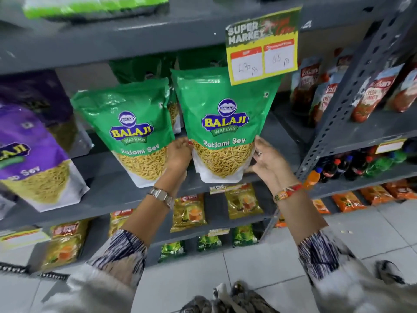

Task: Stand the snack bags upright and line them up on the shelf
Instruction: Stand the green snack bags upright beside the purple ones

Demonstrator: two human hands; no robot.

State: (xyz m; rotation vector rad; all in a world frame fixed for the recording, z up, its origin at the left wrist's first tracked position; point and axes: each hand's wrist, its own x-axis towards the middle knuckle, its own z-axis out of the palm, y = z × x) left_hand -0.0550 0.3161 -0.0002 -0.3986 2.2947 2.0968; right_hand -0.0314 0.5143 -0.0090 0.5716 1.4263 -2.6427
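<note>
A green Balaji Ratlami Sev bag (222,123) stands upright at the front of the grey shelf (108,190). My left hand (179,153) grips its lower left edge and my right hand (265,158) holds its lower right edge. A second green Ratlami Sev bag (133,132) stands just to its left, leaning slightly. More green bags (144,68) sit behind them, partly hidden. A purple Balaji bag (29,159) stands at the far left.
A yellow price card (262,46) hangs from the shelf above, over the held bag's top right corner. A perforated grey upright (345,105) separates a unit with ketchup pouches (372,96) and drink bottles (352,166). Smaller snack packets (188,212) fill lower shelves.
</note>
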